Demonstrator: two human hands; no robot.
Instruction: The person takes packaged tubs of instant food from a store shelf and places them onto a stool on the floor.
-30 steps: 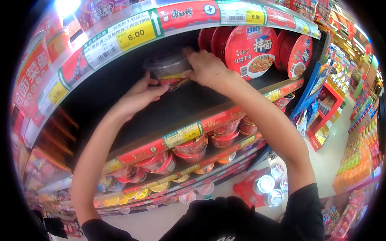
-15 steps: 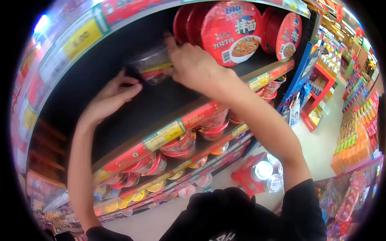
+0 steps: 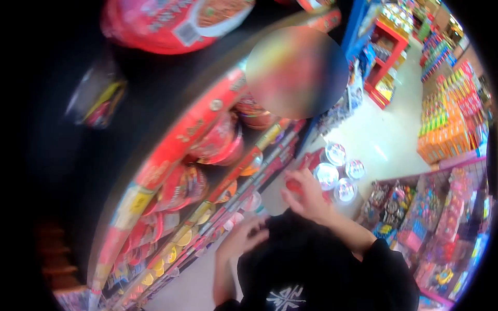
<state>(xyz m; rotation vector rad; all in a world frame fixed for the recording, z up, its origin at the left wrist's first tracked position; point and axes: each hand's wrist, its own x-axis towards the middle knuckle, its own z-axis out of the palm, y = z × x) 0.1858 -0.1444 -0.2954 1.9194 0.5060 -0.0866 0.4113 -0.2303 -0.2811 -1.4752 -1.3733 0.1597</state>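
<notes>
Both of my hands are down in front of my black shirt, away from the upper shelf. My left hand [image 3: 241,237] is blurred, with its fingers apart and nothing seen in it. My right hand [image 3: 308,196] is loosely curved, thumb and fingers apart. Red shows between its fingers, seemingly from the red-wrapped pack of silver-lidded tubs [image 3: 327,175] on the floor behind; contact cannot be told. On the dark upper shelf [image 3: 150,93] lies a clear plastic container [image 3: 98,99] with a yellow and red label. A big red instant noodle tub [image 3: 176,23] stands above it in view.
Lower shelves hold red noodle bowls [image 3: 218,140] and yellow-lidded cups [image 3: 184,237]. A red price rail [image 3: 181,137] edges the upper shelf. Orange boxes [image 3: 441,142] are stacked across the aisle. Bagged goods [image 3: 415,223] fill a rack at right. A blurred round patch hides part of the shelf end.
Both hands have left the clear container on the upper shelf and come down toward my body. The container stays on the shelf. My view has turned down and right.
</notes>
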